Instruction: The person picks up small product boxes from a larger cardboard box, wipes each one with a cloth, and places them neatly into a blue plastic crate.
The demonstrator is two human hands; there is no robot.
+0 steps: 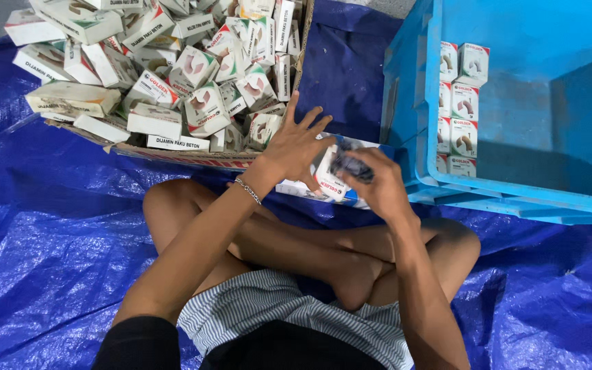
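Blue tarp [49, 226] underfoot, crinkled, spread across the whole floor. Seated cross-legged on it, bare knees out to either side, striped shorts [289, 308] at the bottom edge.

Small white box [327, 179] at the centre, over the shins, between both hands. Left hand [294, 147] laid flat on top of it, fingers spread wide and pointing away from the body, thin bracelet [248, 190] at the wrist. Right hand [371, 179] just beside, curled round the box's right end, fingers closed on something dark and blurred there; what it is, cannot tell.

Directly beyond the left fingertips, a low cardboard tray [193, 156] heaped with loose white boxes [193, 68] lying every which way. To the right of the right hand, near its knuckles, a blue plastic crate [543, 103], mostly bare inside. Against its near-left wall, more such boxes [462, 109] stacked upright in neat rows. Between tray and crate, a strip of dark blue tarp.
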